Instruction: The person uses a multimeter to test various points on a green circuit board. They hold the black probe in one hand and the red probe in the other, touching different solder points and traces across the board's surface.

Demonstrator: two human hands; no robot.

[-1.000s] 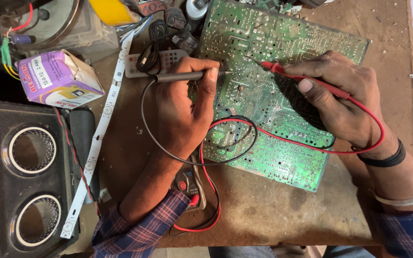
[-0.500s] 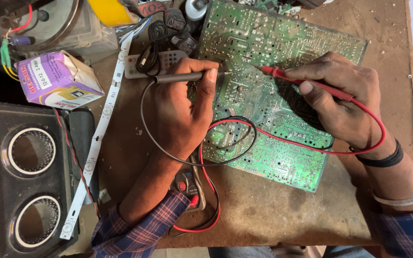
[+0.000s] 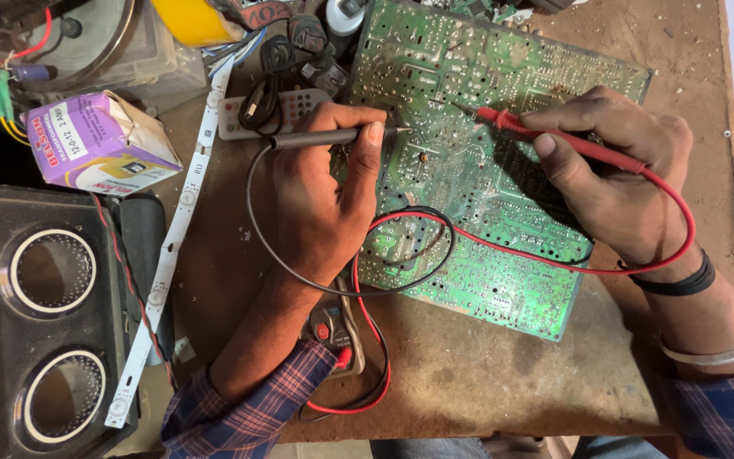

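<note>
Head view:
- Board (image 3: 503, 183): green, upper centre to right, flat on table (image 3: 486, 374); stiff, light, fragile; likely best held by edges.
- Left hand (image 3: 320, 200): closed round black probe (image 3: 320, 136), tip on board.
- Right hand (image 3: 613, 183): pinches red probe (image 3: 554, 138), pen-style.
- Leads: thin, limp, snag-prone.

A green circuit board (image 3: 503, 204) lay solder-side up, tilted across the table (image 3: 486, 374). A black probe (image 3: 333, 136) and a red probe (image 3: 554, 140) rested their tips on it.
</note>
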